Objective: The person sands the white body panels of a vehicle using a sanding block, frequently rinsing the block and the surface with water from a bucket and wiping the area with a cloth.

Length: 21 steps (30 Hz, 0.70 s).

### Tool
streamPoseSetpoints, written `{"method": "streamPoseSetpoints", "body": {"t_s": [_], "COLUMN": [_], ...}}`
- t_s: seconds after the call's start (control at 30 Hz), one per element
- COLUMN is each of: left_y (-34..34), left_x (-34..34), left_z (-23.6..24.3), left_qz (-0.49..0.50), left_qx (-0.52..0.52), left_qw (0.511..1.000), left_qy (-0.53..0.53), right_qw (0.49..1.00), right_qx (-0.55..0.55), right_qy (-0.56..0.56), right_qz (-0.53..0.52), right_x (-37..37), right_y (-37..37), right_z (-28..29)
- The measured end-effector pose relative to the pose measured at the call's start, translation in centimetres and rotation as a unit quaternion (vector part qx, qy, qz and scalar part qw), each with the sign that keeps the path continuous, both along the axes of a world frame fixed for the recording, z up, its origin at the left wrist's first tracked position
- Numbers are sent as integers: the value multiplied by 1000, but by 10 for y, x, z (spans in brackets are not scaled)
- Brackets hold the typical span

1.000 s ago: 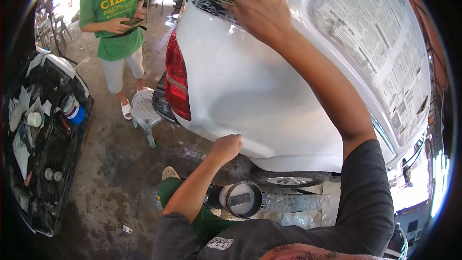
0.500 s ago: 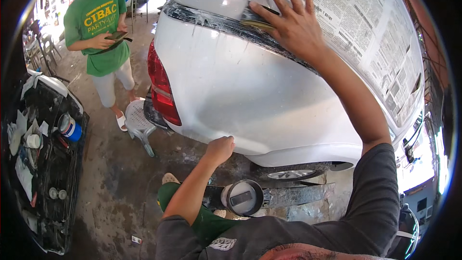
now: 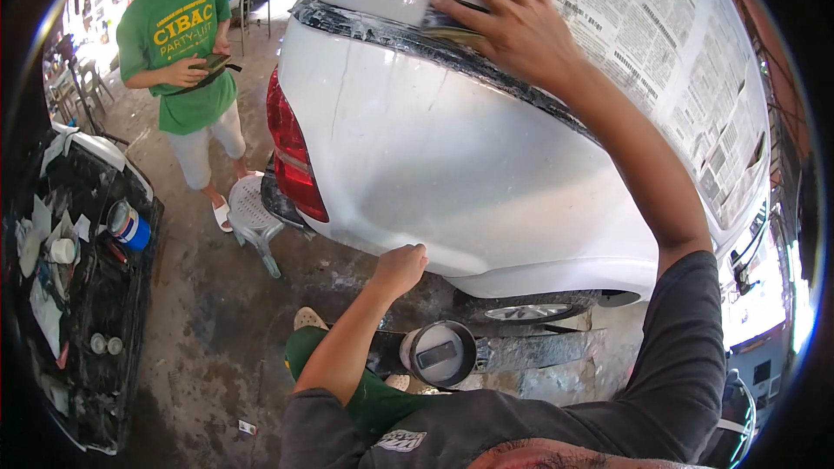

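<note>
My right hand (image 3: 512,22), fingers spread, presses a thin, flat sanding pad (image 3: 453,28) with a dark face and a yellowish edge against the car. The pad lies at the dark wet strip (image 3: 369,29), streaked with whitish slurry, between the white side panel (image 3: 400,139) and the roof pillar. My left hand (image 3: 400,269) is closed in a fist at the panel's lower edge, near the rear wheel arch. Its fingertips are turned away, so anything inside is hidden.
Newspaper masking (image 3: 638,43) covers the side glass. Below me, a bucket (image 3: 438,354) of cloudy liquid holds a dark block (image 3: 436,356). A person in green (image 3: 178,43) stands behind a white stool (image 3: 254,208). At left, a black bumper-like part (image 3: 95,295) carries a blue can (image 3: 130,227).
My right hand and the sanding pad have slid a little leftward and up along the dark strip. My left hand stays almost where it was.
</note>
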<state>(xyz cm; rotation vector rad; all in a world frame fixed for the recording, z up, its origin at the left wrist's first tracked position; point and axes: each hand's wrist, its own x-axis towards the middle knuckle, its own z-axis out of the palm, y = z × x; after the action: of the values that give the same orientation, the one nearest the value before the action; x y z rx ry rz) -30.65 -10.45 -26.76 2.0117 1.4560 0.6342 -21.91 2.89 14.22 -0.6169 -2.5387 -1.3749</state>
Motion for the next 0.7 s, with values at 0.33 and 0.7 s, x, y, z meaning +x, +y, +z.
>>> {"method": "streamPoseSetpoints", "body": {"t_s": [0.33, 0.7], "left_y": [1, 15], "left_x": [1, 14], "left_z": [3, -16], "left_qz": [2, -7], "left_qx": [3, 36], "left_qw": [1000, 999], "left_qy": [-9, -8], "right_qw": [995, 974], "right_qx": [10, 119], "right_qy": [21, 57], "right_qz": [98, 183], "right_x": [-17, -115], "right_y": [3, 29], "right_z": [-3, -28]}}
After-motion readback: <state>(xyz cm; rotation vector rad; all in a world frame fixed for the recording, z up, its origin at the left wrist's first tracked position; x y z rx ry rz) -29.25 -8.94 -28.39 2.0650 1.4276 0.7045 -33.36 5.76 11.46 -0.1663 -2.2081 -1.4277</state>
